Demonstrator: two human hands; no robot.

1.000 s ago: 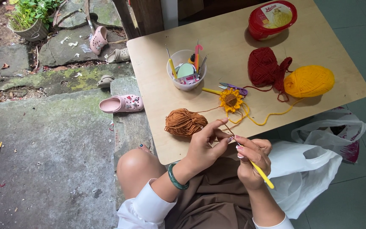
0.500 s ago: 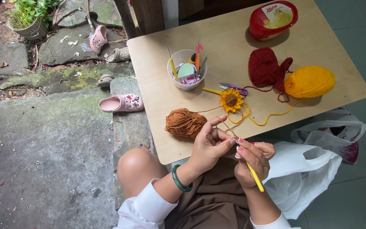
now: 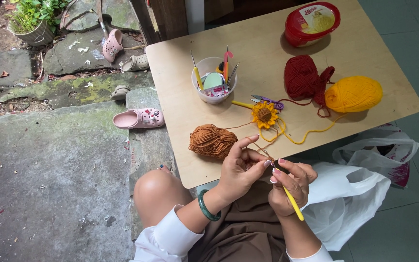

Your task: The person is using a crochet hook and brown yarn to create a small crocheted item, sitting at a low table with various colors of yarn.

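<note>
My left hand [image 3: 241, 167] pinches a strand of brown yarn and a tiny piece of crochet work just past the near edge of a low wooden table [image 3: 248, 48]. My right hand [image 3: 291, 182] grips a yellow-handled crochet hook [image 3: 293, 204], its tip at the work between both hands. The strand runs up to a brown yarn ball [image 3: 213, 141] on the table. A crocheted sunflower [image 3: 264, 115] with a loose yellow strand lies beside it. A green bangle circles my left wrist.
On the table stand a clear cup of hooks and tools [image 3: 214, 80], a dark red yarn ball [image 3: 303, 77], a yellow yarn ball [image 3: 353, 94], small scissors [image 3: 267, 101] and a red lidded tub [image 3: 312, 23]. White plastic bags [image 3: 360, 189] lie at right. Pink clogs [image 3: 138, 118] rest on stone paving.
Both hands have shifted slightly while working the strand; the hook has turned a little in my right hand. The things on the table have not moved.
</note>
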